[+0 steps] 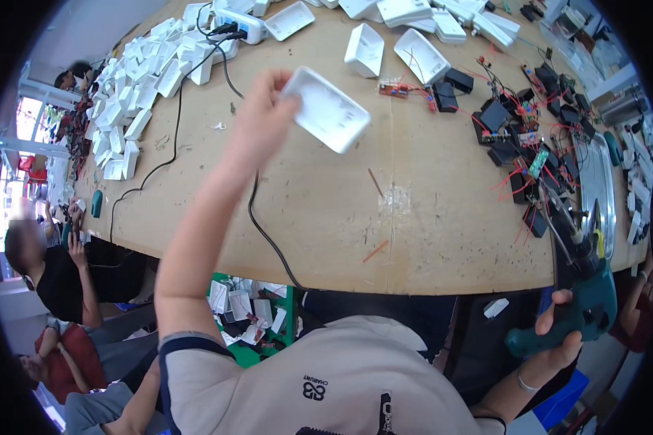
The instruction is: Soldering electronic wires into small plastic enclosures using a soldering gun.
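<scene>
My left hand (263, 116) is closed on one edge of a white plastic casing (330, 112), tilted above the table with its hollow side in view. At the right, my right hand (561, 337) grips a green soldering gun (582, 308) by its handle. The gun's metal tip points away from me, toward a pile of black boxes (495, 114) with red wires and small circuit boards. Beyond the held casing, two more open white casings (364, 51) (421, 56) lie on the table. A red circuit board (393, 89) sits near them.
A large heap of white casings (149, 83) covers the far left. Black cables (179, 119) run from a white power strip (241, 27) across the brown table (326, 217). A metal tray (598, 196) stands at the right. Below the edge is a green crate (292, 319). Other people sit at the left and right.
</scene>
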A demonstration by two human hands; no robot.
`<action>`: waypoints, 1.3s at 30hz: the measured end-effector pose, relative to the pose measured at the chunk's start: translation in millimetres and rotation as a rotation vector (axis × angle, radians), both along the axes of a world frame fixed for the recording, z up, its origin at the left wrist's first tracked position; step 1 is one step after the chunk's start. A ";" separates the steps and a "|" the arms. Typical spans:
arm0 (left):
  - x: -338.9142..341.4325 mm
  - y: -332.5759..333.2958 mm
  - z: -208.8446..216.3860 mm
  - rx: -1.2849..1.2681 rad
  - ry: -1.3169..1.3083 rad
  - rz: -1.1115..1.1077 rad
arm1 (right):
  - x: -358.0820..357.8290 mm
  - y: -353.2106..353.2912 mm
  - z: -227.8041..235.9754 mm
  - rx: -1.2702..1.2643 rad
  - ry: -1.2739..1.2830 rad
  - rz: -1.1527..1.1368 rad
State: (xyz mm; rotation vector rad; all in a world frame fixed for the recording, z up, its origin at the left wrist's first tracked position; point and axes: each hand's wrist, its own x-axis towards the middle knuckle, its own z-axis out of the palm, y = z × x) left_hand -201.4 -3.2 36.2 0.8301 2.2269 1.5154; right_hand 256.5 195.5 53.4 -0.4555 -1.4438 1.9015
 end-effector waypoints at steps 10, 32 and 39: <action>124.6 -21.3 -37.9 -0.106 0.082 -0.118 | -4.5 -15.1 -27.7 -0.066 0.139 0.105; 58.4 67.8 -2.8 -0.132 0.400 -0.288 | -15.2 -22.7 -34.6 -0.182 0.160 0.101; 25.2 133.1 -21.9 -0.370 0.455 -0.215 | -17.7 -28.1 -33.0 -0.191 0.159 0.063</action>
